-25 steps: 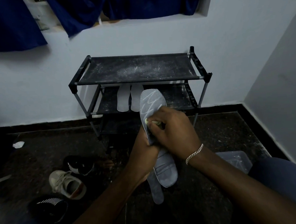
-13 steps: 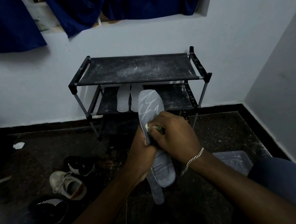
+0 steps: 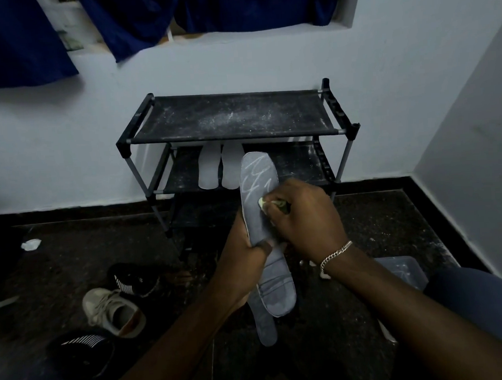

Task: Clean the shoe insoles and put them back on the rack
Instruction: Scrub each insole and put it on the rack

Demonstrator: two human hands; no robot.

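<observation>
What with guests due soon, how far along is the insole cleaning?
Apparently done: two pale insoles lie on the rack's middle shelf. In hand: the left hand grips a grey insole while the right hand rubs its upper part with a small yellowish pad; white streaks mark the toe end. Left: finishing this one, the second grey insole behind it, then racking both.

two insoles [image 3: 220, 169] on rack [image 3: 235, 138] middle shelf, shoes [image 3: 113, 311] left on floor

Single head view, facing forward-down; rack [image 3: 235, 138] near, straight ahead.
</observation>
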